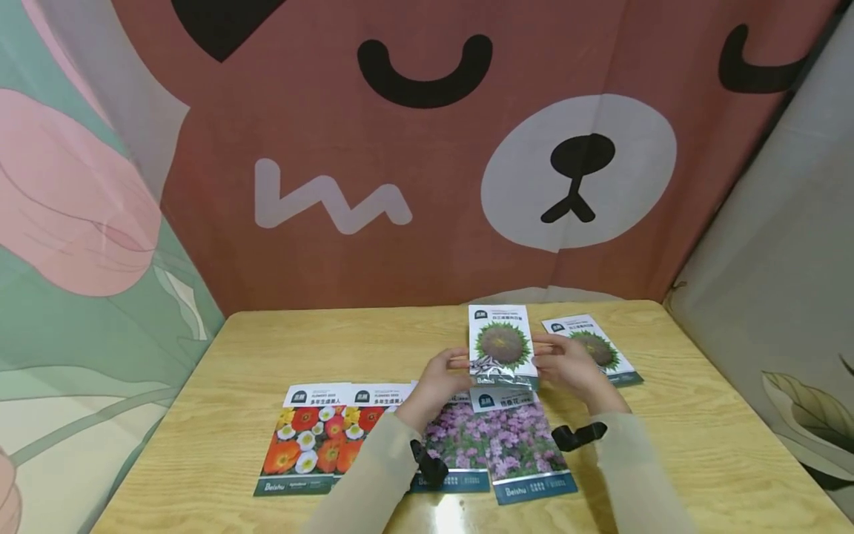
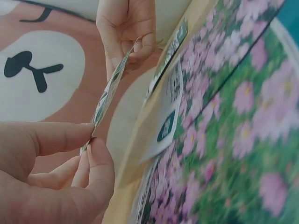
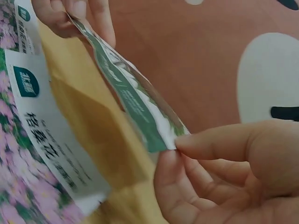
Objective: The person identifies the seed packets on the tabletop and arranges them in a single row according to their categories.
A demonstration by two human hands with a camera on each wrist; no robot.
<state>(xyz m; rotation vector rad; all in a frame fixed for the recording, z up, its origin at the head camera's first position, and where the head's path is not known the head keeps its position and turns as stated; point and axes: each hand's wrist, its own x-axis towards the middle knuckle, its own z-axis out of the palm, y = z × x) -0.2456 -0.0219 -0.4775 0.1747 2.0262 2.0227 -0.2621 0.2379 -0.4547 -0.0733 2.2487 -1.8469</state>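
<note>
I see the fingers (image 3: 170, 182) of the right hand (image 1: 572, 371) pinching the lower right part of a sunflower seed packet (image 1: 502, 345), while the left hand (image 1: 435, 389) grips its left edge in the same way, with fingertips on the 2 faces. The packet is raised above the worktop (image 1: 714, 423), leaning a little back, its printed front toward the wearer; in the wrist views there is a gap below it. I judge it is very light and thin, with a smooth and perhaps slippery skin. In the right wrist view it bows somewhat between the hands, so I expect it to bend easily, and a strong squeeze could crease it. I would take hold at the 2 side edges, near the flat border, with only small pressure, and not press the middle, where seeds may be. Just beside the right hand lies another sunflower packet (image 1: 603, 354), partly hidden by it. Nearer to the wearer lie 2 pink-flower packets (image 1: 527, 441), and left of them 2 orange-flower packets (image 1: 300, 445), which overlap slightly. Behind the worktop hangs a cloth (image 1: 427, 267) with a large bear face.
</note>
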